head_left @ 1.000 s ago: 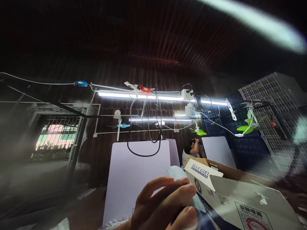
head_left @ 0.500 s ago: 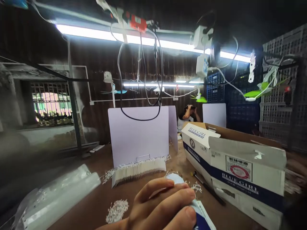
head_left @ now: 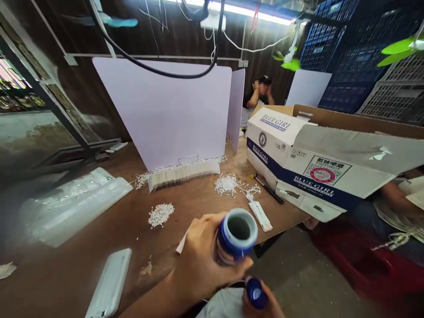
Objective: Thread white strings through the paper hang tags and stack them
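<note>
My left hand (head_left: 202, 251) is wrapped round a blue bottle (head_left: 231, 247) with a pale, wide, uncapped mouth facing up toward me. Below it, at the lower edge of the view, my right hand (head_left: 273, 307) holds a dark blue screw cap (head_left: 256, 292), apart from the bottle. Part of the right hand is cut off by the frame. Past the bottle lies a small stack of white tags (head_left: 260, 215) with strings. A pile of white strings (head_left: 227, 184) is close behind it.
A long row of upright tags (head_left: 185, 174) stands before a white partition (head_left: 172, 110). A BLUE GIRL carton (head_left: 298, 154) is on the right. A white phone (head_left: 109, 282), clear plastic packaging (head_left: 79, 205) and small white bits (head_left: 161, 215) lie leftward. Another person (head_left: 261, 95) sits beyond.
My view has tilted down. The left hand, earlier raised in front of the table around something pale and blue, is now lower with the bottle upright. My right hand and the cap have come into view.
</note>
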Demonstrator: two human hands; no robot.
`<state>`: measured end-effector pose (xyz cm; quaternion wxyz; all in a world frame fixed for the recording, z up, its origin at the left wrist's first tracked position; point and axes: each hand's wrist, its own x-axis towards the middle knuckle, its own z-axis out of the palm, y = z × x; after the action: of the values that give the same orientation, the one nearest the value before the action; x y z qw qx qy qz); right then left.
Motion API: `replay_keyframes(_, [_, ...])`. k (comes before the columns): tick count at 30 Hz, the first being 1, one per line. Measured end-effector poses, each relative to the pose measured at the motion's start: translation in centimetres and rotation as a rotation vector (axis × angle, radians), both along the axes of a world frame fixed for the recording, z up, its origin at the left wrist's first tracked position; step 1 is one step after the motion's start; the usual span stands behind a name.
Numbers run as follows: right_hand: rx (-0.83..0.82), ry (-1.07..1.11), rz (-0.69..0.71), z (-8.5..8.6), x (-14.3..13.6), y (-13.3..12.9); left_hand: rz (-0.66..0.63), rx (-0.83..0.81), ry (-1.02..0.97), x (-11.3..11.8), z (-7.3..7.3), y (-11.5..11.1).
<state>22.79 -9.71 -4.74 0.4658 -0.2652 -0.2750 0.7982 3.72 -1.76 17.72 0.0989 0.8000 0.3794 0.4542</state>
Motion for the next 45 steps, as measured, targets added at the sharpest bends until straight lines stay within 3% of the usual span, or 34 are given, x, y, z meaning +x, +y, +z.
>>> replay_keyframes(2, [0.077, 0.076, -0.066, 0.8, 1.1, 1.4, 0.069, -0.144, 0.038, 0.2, -1.7, 1.3])
replay_keyframes(3, [0.129, 0.032, -0.087, 2.0, 1.8, 2.2, 0.078, -0.202, 0.055, 0.3, -2.4, 1.9])
replay_keyframes(6, [0.383, -0.326, -0.108, 8.3, 4.0, 5.2, 0.066, -0.295, 0.107, 0.4, -4.0, 3.5])
replay_keyframes(8, [0.641, -0.668, -0.223, 13.0, 5.1, 7.3, 0.056, -0.318, 0.135, 0.4, -4.5, 4.0])
replay_keyframes(10, [0.827, -0.876, -0.292, 16.9, 5.5, 9.1, 0.046, -0.331, 0.162, 0.3, -4.6, 4.2])
replay_keyframes(12, [0.944, -0.957, -0.296, 19.5, 5.3, 10.4, 0.027, -0.332, 0.194, 0.0, -4.6, 4.2])
replay_keyframes(14, [1.035, -1.016, -0.226, 20.9, 4.8, 11.3, 0.009, -0.323, 0.224, -0.3, -4.6, 4.3])
replay_keyframes(18, [1.205, -1.104, -0.066, 22.3, 4.1, 12.2, -0.018, -0.303, 0.246, -0.6, -4.5, 4.5])
replay_keyframes(22, [1.254, -1.098, 0.057, 23.3, 4.1, 12.6, -0.086, -0.359, 0.241, -0.4, -4.1, 4.4])
replay_keyframes(25, [1.277, -1.090, 0.140, 24.1, 4.2, 12.9, -0.176, -0.539, 0.194, -0.2, -3.6, 4.4])
replay_keyframes(29, [1.326, -1.015, 0.274, 24.7, 4.5, 13.2, -0.411, -0.821, 0.130, -0.4, -3.4, 4.7])
replay_keyframes(34, [1.380, -0.932, 0.417, 25.6, 4.9, 13.0, -0.699, -1.096, -0.017, -0.7, -4.8, 4.9])
replay_keyframes(36, [1.390, -0.977, 0.408, 25.9, 4.7, 12.7, -0.743, -1.182, -0.061, -0.6, -5.5, 4.7])
replay_keyframes(39, [1.338, -1.180, 0.317, 25.7, 3.9, 12.3, -0.688, -1.145, -0.085, -0.1, -6.1, 4.0])
replay_keyframes(42, [1.228, -1.413, 0.129, 24.9, 2.6, 12.0, -0.496, -0.995, -0.057, 1.2, -5.5, 2.7])
replay_keyframes(45, [1.237, -1.198, -0.049, 24.0, 1.1, 11.6, -0.199, -0.754, -0.028, 2.4, -5.0, 1.7])
